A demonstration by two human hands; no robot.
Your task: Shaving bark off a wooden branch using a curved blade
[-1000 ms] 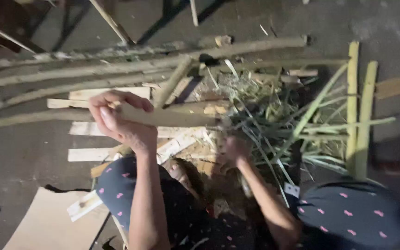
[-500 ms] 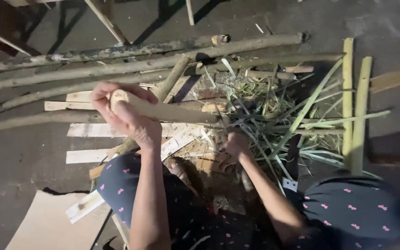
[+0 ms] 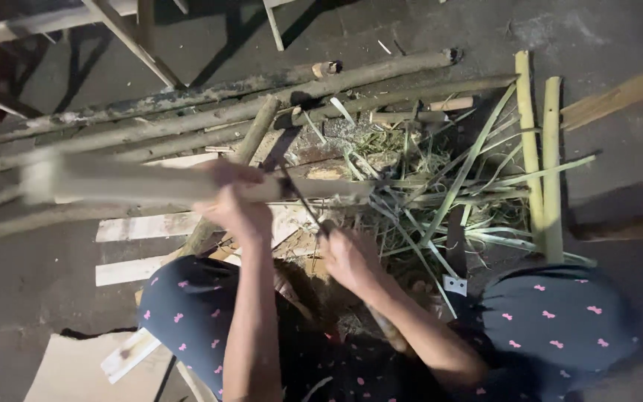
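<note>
The left hand (image 3: 236, 205) is wrapped tight round a pale stick (image 3: 150, 186), holding it level across the knees, most of its length running out away from the thumb side and a shorter end poking past toward the other hand. The right hand (image 3: 347, 259) is closed on the handle of a knife (image 3: 303, 199), thin dark blade angled up so the tip meets the stick just beside the left knuckles.

Looks like bark stripping to me. To do it well I'd keep the blade shallow, push away from the gripping fingers, and hold the stick firm so it doesn't roll. That blade sits really near the left fingers, so that's where a slip would hurt.

Just beyond the right hand there's a heap of green strips (image 3: 440, 186) and shavings, right under the short end of the stick, so it could snag there. Further out past both hands lie long rough poles (image 3: 210, 112) side by side, and two green split canes (image 3: 541, 149) off past the right hand. Under the left forearm, flat white slats (image 3: 143, 227) and a bit of cardboard (image 3: 76, 365) by the knee
</note>
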